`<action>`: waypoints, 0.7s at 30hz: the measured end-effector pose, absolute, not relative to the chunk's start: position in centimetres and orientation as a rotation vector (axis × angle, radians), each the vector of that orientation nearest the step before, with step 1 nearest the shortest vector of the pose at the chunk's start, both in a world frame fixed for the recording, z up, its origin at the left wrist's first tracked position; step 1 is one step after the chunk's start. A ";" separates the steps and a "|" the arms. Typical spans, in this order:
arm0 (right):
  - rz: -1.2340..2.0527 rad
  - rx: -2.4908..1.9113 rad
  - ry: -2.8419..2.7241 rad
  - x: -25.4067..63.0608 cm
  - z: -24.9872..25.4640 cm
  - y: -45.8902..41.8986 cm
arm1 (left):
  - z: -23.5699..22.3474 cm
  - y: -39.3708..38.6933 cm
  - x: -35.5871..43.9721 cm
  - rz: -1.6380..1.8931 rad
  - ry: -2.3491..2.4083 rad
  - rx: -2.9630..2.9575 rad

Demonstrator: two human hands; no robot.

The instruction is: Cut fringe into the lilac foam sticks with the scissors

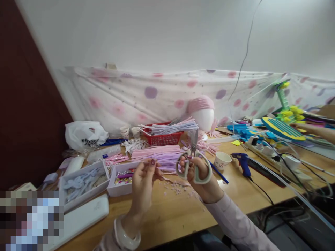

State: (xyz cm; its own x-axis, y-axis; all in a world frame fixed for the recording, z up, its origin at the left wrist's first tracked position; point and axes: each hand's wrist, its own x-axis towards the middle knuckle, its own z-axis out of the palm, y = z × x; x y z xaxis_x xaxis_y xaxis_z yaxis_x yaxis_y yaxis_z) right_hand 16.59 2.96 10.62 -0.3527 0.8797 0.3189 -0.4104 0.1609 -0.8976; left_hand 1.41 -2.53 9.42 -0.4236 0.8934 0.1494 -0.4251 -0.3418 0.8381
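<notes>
My right hand [200, 174] grips a pair of scissors [194, 149] with pale handles, blades pointing up. On the left, my left hand [145, 177] is closed in a pinch; what its fingertips hold is too small to make out. Just behind both hands lie bundles of purple pipe cleaners [167, 160] and pink pipe cleaners [154, 152]. Small cut scraps [176, 190] are scattered over the tabletop between my hands. A white box [120, 190] with beads and small trinkets stands beside my left hand.
A second white box [86, 188] holds pale blue pieces. Behind are a red basket [164, 139] of pipe cleaners and a white head form [202, 118]. To the right are a paper cup [222, 161], a blue glue gun [243, 164], power strips [274, 162] and another person's arm [318, 131].
</notes>
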 end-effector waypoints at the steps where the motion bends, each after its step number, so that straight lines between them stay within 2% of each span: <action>1: 1.482 -0.520 -1.297 16.4 10.2 3.0 | 9.1 -2.2 1.6 1.853 0.955 0.816; 5: 1.564 -0.596 -1.233 16.5 8.2 3.4 | 7.1 -0.9 1.9 1.771 1.073 0.919; 11: 1.477 -0.793 -1.341 20.7 5.6 4.7 | 3.6 0.2 -0.8 1.704 1.140 0.977; 16: 0.876 -0.993 -2.129 23.5 4.8 4.7 | 2.3 -0.1 -1.3 1.582 1.148 1.011; 21: 0.725 -0.945 -2.256 23.9 3.9 3.9 | 1.7 -0.4 -0.5 1.439 1.092 0.956</action>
State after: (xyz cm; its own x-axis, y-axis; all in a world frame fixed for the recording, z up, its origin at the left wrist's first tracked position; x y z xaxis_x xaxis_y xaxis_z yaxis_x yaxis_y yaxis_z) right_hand 23.93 3.87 3.92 -0.5794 0.7578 0.2999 0.4412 0.6011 -0.6664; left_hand -0.53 -0.36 1.72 -0.1371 0.9905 0.0036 -0.2632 -0.0399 0.9639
